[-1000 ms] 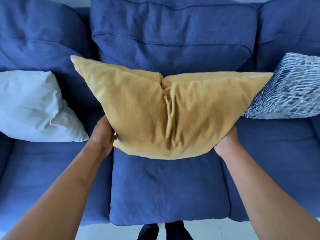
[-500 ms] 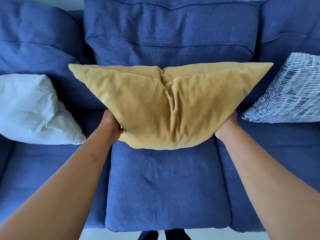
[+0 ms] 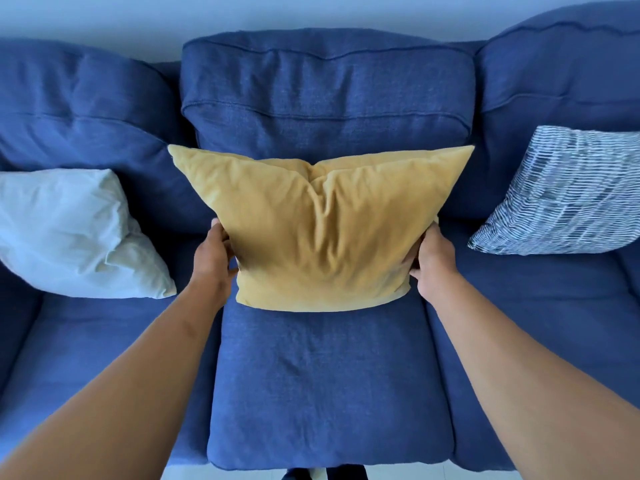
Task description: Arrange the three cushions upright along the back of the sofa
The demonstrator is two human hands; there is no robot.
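A yellow cushion [image 3: 318, 233] stands upright on the middle seat of the blue sofa [image 3: 322, 386], leaning against the middle back pad. My left hand [image 3: 213, 256] grips its lower left edge and my right hand [image 3: 433, 261] grips its lower right edge. A white cushion [image 3: 72, 233] leans against the back on the left seat. A blue-and-white striped cushion [image 3: 561, 192] leans against the back on the right seat.
Three blue back pads [image 3: 325, 95] run along the sofa under a pale wall [image 3: 311, 12]. The front of the middle seat lies bare between my forearms. A strip of light floor and dark trouser legs [image 3: 322, 474] show at the bottom edge.
The yellow cushion has been pushed back and lowered from mid-air onto the middle seat against the back pad. Both hands went forward with it, and the view tilted up.
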